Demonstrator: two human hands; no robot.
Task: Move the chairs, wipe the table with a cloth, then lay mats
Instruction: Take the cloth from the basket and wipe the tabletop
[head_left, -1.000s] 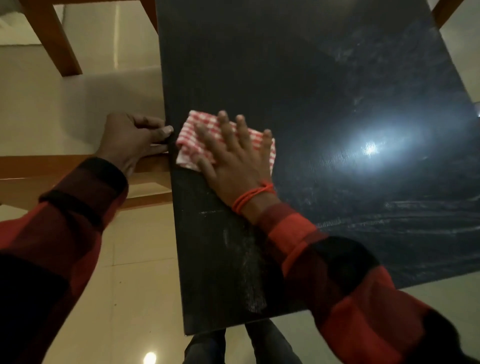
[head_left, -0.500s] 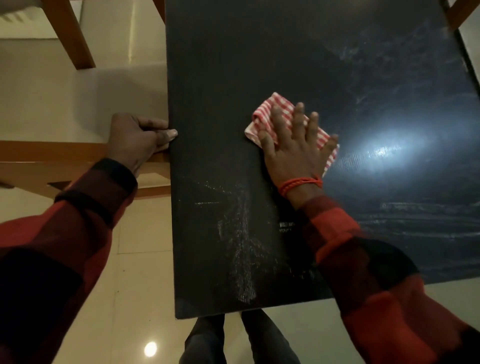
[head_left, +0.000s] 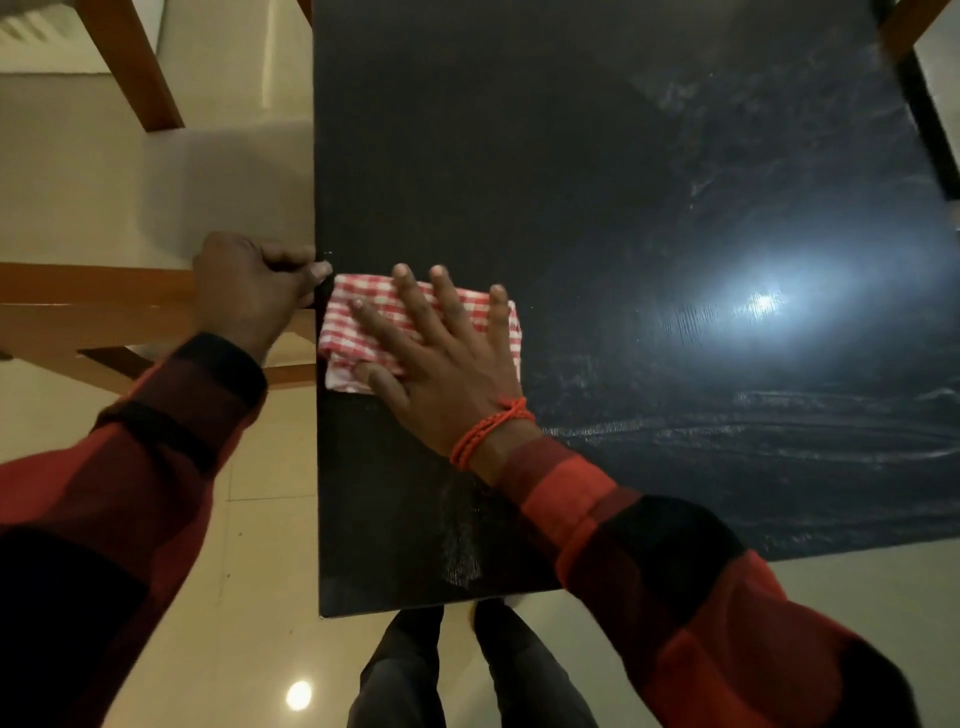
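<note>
Head view: my right hand (head_left: 441, 374) presses flat, fingers spread, on the checked cloth (head_left: 415, 332) at the tabletop's (head_left: 571, 156) left edge, while my left hand (head_left: 249, 291) clenches that edge, apparently to brace against wiping.

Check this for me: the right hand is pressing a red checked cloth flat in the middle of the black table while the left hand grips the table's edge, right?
Not the middle. In the head view the right hand presses the cloth at the table's left edge, right beside the left hand gripping that edge.
</note>
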